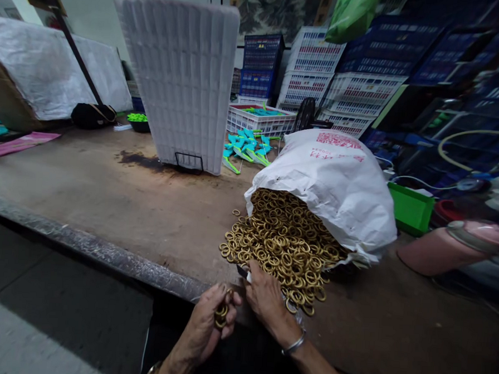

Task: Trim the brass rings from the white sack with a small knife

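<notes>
My left hand is closed around several brass-coloured rings, just off the front edge of the table. My right hand reaches to the near side of a heap of the same rings, its fingers curled. A small knife with a dark, pointed blade sticks out from that hand toward the left; its handle is mostly hidden. The ring heap spills from the mouth of a white woven sack lying on its side.
On the worn brown table a tall white ribbed panel stands in a black wire holder. Behind it lie turquoise and green pieces. Stacked crates line the back. A green tray and a pink bottle are at right.
</notes>
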The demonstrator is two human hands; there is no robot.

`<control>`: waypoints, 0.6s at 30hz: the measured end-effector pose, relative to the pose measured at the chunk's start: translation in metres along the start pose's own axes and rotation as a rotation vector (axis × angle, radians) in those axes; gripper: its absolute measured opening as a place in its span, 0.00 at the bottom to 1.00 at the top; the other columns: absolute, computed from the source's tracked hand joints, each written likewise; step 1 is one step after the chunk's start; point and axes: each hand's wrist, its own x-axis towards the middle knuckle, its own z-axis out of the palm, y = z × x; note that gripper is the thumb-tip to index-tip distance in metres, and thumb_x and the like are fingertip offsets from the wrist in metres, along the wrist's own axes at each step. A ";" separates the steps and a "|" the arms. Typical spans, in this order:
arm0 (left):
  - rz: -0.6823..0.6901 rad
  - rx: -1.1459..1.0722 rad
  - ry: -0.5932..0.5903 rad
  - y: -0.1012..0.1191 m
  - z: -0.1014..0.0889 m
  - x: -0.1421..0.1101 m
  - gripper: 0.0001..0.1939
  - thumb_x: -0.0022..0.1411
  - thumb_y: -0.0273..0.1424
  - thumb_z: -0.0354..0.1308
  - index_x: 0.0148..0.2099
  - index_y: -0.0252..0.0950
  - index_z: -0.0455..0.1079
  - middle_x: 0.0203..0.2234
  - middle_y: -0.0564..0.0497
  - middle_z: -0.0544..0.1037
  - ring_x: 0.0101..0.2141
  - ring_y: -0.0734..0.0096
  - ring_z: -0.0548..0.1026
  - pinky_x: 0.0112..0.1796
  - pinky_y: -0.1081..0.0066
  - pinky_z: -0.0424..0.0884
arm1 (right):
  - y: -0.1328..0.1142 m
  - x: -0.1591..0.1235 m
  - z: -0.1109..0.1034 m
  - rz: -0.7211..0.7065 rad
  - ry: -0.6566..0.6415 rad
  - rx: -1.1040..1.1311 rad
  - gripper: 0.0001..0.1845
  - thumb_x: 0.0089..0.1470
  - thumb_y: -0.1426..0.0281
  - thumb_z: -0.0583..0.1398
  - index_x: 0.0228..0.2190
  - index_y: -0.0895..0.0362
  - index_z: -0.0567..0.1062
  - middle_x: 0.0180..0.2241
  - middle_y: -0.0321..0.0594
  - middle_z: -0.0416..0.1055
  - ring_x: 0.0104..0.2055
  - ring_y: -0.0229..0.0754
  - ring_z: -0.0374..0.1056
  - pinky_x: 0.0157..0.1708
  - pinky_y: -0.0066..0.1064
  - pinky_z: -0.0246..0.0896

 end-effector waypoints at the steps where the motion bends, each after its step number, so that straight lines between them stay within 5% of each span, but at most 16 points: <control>1: 0.009 -0.002 0.005 0.001 -0.001 0.001 0.14 0.59 0.39 0.51 0.30 0.32 0.63 0.26 0.51 0.68 0.17 0.84 0.60 0.15 0.80 0.54 | -0.002 0.002 0.001 0.007 -0.003 -0.025 0.14 0.47 0.78 0.52 0.38 0.58 0.64 0.27 0.40 0.72 0.28 0.41 0.68 0.26 0.28 0.46; 10: -0.045 -0.164 -0.035 0.008 -0.008 0.002 0.08 0.55 0.31 0.55 0.39 0.36 0.64 0.26 0.53 0.69 0.19 0.80 0.64 0.16 0.80 0.53 | -0.010 0.015 0.000 0.043 -0.071 -0.151 0.12 0.50 0.76 0.52 0.39 0.58 0.62 0.27 0.43 0.73 0.30 0.45 0.70 0.25 0.29 0.49; 18: -0.130 -0.309 0.036 0.005 -0.018 0.009 0.07 0.51 0.31 0.61 0.30 0.33 0.67 0.26 0.51 0.69 0.23 0.78 0.67 0.17 0.82 0.52 | -0.008 0.008 0.006 -0.003 -0.032 -0.201 0.13 0.49 0.79 0.51 0.38 0.58 0.64 0.30 0.44 0.72 0.32 0.44 0.68 0.28 0.30 0.49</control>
